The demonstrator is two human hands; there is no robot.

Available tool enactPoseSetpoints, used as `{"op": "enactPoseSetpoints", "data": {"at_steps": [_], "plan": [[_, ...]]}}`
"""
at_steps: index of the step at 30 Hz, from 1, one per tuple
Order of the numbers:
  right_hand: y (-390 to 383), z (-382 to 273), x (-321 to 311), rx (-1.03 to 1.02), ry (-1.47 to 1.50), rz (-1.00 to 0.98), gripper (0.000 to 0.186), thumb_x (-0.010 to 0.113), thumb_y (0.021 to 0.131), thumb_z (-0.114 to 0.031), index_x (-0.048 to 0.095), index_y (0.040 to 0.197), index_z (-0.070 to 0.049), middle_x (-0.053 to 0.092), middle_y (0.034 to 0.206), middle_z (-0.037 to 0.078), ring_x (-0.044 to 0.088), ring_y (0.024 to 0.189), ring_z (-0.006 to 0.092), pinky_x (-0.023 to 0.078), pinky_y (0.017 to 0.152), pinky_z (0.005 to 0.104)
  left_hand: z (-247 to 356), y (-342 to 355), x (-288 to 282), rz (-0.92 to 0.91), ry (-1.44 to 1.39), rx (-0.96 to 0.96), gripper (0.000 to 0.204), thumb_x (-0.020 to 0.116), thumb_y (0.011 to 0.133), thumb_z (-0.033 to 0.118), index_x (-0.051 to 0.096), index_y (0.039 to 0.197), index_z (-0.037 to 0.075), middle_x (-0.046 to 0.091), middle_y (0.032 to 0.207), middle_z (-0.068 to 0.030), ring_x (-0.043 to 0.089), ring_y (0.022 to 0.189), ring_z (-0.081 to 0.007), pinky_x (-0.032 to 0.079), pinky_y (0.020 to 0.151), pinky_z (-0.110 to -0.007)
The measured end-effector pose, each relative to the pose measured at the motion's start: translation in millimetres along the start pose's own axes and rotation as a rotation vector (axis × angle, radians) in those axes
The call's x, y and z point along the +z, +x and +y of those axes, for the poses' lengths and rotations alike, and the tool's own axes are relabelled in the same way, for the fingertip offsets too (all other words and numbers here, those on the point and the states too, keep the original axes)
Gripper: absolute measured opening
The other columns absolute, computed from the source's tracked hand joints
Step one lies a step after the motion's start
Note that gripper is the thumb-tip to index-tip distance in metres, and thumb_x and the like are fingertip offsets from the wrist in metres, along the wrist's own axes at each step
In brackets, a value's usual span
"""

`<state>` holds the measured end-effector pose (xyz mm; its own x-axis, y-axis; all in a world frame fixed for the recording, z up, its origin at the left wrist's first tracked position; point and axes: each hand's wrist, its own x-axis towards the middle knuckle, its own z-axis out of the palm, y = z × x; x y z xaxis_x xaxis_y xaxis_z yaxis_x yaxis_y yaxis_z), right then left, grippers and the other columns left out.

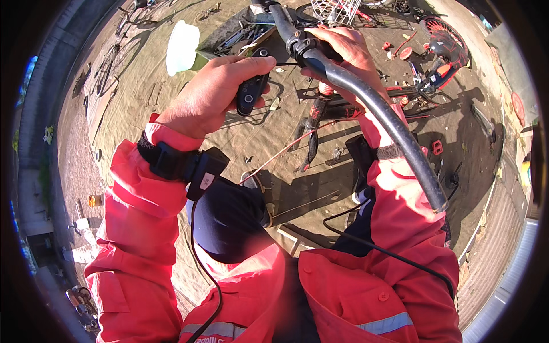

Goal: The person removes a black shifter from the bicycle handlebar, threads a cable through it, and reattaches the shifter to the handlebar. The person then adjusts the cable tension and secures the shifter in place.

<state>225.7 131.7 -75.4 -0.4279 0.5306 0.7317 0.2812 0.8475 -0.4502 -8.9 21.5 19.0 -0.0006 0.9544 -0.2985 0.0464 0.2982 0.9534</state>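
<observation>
My left hand (209,94) grips a black folding multi-tool (250,90) with silver pivot bolts; a thin dark rod extends from it toward the handlebar clamp. My right hand (346,60) is closed around the clamp area of a curved black bicycle handlebar (394,137), held up in the air, with its long end running down over my right forearm. Part of the clamp (298,47) shows at my fingers; the rest is hidden by the hand. Below both hands lies a black and red bicycle frame (313,123) on a brown ground sheet.
A white tub (182,48) and a tray of tools (229,40) lie at the upper left. A white wire basket (337,8) is behind. A red and black wheel assembly (446,48), a red pedal (437,147) and loose parts lie right. Concrete edging (40,160) runs along the left.
</observation>
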Motion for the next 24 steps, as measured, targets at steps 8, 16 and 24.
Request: {"op": "enactPoseSetpoints", "data": {"at_steps": [8, 16, 24], "plan": [[1, -1, -1, -0.047, -0.080, 0.012, 0.074, 0.096, 0.071, -0.023, 0.065, 0.137, -0.010, 0.064, 0.122, 0.009, 0.055, 0.118, 0.0294, 0.048, 0.102, 0.0404, 13, 6, -6, -0.057, 0.348, 0.047, 0.036, 0.071, 0.099, 0.035, 0.069, 0.101, -0.001, 0.069, 0.087, -0.0069, 0.065, 0.072, -0.0126, 0.054, 0.066, -0.026], [1, 1, 0, -0.076, -0.066, 0.029, 0.075, 0.096, 0.070, -0.025, 0.065, 0.136, -0.009, 0.066, 0.122, 0.009, 0.056, 0.119, 0.0305, 0.047, 0.103, 0.0420, 20, 4, -2, -0.047, 0.404, 0.016, 0.041, 0.071, 0.099, 0.040, 0.068, 0.102, -0.001, 0.068, 0.087, -0.0049, 0.064, 0.072, -0.0113, 0.050, 0.068, -0.026], [1, 2, 0, -0.075, -0.105, 0.029, 0.076, 0.096, 0.070, -0.029, 0.065, 0.137, -0.010, 0.065, 0.124, 0.010, 0.057, 0.120, 0.0315, 0.046, 0.105, 0.0423, 16, 7, -3, -0.083, 0.243, -0.026, 0.040, 0.071, 0.099, 0.039, 0.069, 0.101, 0.000, 0.070, 0.087, -0.0078, 0.066, 0.071, -0.0134, 0.054, 0.067, -0.027]]}}
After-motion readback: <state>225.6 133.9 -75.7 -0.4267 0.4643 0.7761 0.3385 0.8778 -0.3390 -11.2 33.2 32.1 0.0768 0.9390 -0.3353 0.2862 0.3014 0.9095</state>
